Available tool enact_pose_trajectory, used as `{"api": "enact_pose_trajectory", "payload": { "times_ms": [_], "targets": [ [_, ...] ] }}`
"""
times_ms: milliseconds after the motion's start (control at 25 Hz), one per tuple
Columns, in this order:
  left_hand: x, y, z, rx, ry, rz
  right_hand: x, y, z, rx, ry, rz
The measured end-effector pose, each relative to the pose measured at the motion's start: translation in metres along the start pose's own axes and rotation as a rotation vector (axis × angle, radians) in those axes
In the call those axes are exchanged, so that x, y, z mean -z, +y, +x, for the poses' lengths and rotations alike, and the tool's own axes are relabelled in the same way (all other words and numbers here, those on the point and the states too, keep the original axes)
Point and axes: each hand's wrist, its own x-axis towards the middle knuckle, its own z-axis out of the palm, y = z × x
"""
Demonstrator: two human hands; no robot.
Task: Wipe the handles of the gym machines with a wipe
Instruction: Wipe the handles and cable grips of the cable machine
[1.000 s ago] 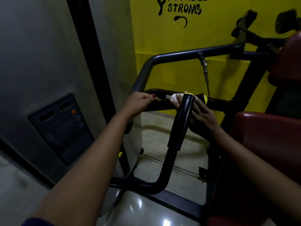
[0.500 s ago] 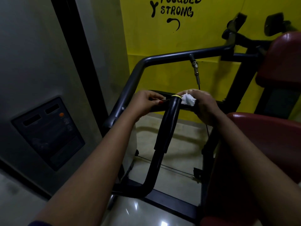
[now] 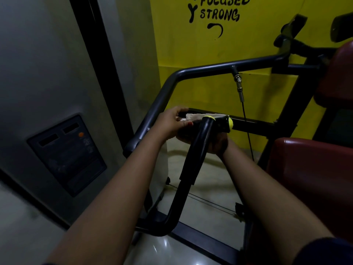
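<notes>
Here, nearest, the upright handle (image 3: 193,159) is crossing the right hand (image 3: 219,144), which is reaching up from beneath; whether it is grasping I cannot tell. Left of it, the left hand (image 3: 170,123) is clenching the horizontal handle (image 3: 221,122), the wipe (image 3: 194,116) lying at its fingertips. Wrapping it fully and stroking toward the yellow end cap (image 3: 230,122) is looking wisest.

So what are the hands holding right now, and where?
The left hand grips the black horizontal handle beside the wipe. The right hand is under that handle, below the wipe; its fingers are hidden, so its hold cannot be told.
</notes>
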Motion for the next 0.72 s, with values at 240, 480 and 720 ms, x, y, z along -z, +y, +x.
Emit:
{"api": "enact_pose_trajectory", "payload": {
  "times_ms": [240, 480, 720],
  "targets": [
    [-0.005, 0.008, -0.003, 0.035, -0.006, 0.065, 0.030, -0.010, -0.035, 0.102, 0.367, 0.105],
    [-0.028, 0.057, -0.018, 0.049, -0.066, -0.048, 0.011, -0.031, -0.049, 0.242, 0.841, -0.387],
    [-0.037, 0.080, -0.021, -0.002, -0.052, -0.105, -0.002, -0.008, -0.050, 0.559, 1.166, -0.782]
  ]
}}
